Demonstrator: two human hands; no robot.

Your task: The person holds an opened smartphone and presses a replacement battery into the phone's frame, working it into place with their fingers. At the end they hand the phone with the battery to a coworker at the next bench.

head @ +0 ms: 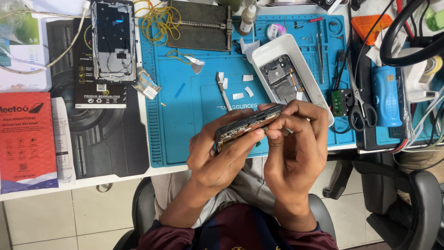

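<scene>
My left hand (217, 153) grips the opened phone (247, 126) edge-up, steadying it so the exposed internals face me; my right hand (296, 139) pinches narrowly at its near rim, fingertips (270, 134) touching the frame. Just beyond my knuckles, a white tray (277, 48) holds another board; a scalpel (223, 90) lies on the blue mat (185, 134).

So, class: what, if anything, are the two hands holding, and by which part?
Both hold an opened phone body, tilted on edge above the blue mat. The left hand wraps its lower end; the right hand pinches its upper long edge with the fingertips.
</scene>
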